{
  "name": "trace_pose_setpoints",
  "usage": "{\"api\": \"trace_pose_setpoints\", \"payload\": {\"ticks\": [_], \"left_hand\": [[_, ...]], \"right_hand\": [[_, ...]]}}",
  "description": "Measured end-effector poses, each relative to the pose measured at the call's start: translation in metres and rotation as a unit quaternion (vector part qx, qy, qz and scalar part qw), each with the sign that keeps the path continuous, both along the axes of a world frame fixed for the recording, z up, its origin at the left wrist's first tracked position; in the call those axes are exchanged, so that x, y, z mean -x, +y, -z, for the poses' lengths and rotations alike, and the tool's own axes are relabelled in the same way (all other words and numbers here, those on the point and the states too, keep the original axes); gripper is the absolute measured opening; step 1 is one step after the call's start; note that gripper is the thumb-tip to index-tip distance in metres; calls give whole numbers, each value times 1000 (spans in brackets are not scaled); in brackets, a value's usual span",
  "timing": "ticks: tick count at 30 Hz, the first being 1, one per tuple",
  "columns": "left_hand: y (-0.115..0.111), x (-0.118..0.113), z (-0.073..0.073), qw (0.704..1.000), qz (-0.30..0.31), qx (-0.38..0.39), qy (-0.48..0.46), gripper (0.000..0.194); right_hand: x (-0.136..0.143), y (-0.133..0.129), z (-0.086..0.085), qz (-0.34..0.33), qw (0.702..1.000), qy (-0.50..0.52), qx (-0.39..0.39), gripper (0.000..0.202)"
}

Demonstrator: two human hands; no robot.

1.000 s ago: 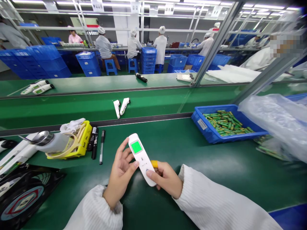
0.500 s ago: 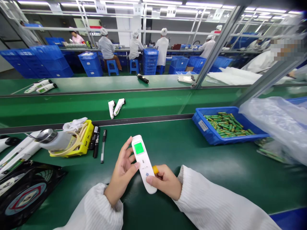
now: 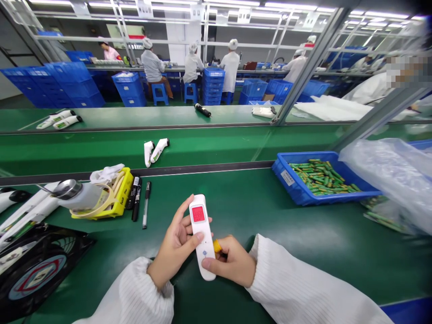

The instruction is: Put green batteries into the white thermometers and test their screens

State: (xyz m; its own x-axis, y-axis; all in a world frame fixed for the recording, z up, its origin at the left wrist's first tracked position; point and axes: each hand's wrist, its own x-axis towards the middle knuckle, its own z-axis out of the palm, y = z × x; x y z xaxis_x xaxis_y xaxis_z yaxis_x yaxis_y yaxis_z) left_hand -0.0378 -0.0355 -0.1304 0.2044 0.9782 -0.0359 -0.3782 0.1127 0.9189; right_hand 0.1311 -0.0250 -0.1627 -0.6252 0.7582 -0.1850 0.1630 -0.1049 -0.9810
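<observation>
A white handheld infrared thermometer (image 3: pixel 203 227) is held above the green table, its small screen glowing red. My left hand (image 3: pixel 180 234) is closed around its upper part, thumb on the front near the buttons and fingers behind. At the lower end my right hand (image 3: pixel 231 261) grips it too, thumb pressed on the front face. A yellow cover (image 3: pixel 217 245), perhaps a finger cot, sits on the right index finger beside the thermometer. The back of the thermometer is hidden.
Right: a blue tray of green batteries (image 3: pixel 324 177) and clear plastic bags (image 3: pixel 388 171). Left: a yellow basket (image 3: pixel 126 193), pens (image 3: pixel 146 204), a bottle (image 3: pixel 84 195) and a black fan-like object (image 3: pixel 40 274). Two white thermometers (image 3: pixel 155 151) lie on the green belt. People work behind.
The thermometer's screen has turned from green to red. It stands more upright, with its lower end shifted left. The two thermometers on the belt have moved left.
</observation>
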Motion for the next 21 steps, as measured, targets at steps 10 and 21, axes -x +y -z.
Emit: {"api": "trace_pose_setpoints", "payload": {"ticks": [10, 21], "left_hand": [[1, 0, -1, 1000, -11, -8, -1, 77], [0, -1, -1, 1000, -19, -6, 9, 76]], "right_hand": [[0, 0, 0, -5, 999, -23, -30, 39], [-1, 0, 2, -11, 999, -26, -44, 41]]}}
